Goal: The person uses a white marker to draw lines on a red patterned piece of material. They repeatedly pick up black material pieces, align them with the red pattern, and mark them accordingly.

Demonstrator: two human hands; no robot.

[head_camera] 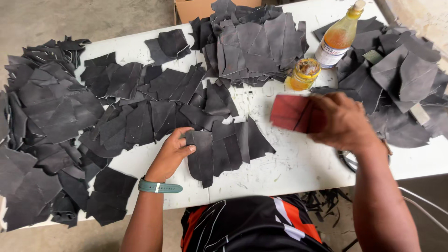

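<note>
My left hand [173,150] rests on the white table [289,163], thumb and fingers pinching the edge of a dark grey leather piece [203,154] that lies in a row of overlapping similar pieces. My right hand [343,122] hovers over the table to the right, closed on a reddish-brown leather piece [290,112], which is blurred. A small open jar of yellow glue [304,73] stands just beyond the red piece, with a tall bottle of amber liquid [339,36] behind it.
Heaps of dark leather cut-outs cover the table's left side [42,121], the back centre [254,42] and the right [401,79]. A cardboard box [196,8] sits at the far edge. Scraps lie on the floor under the table.
</note>
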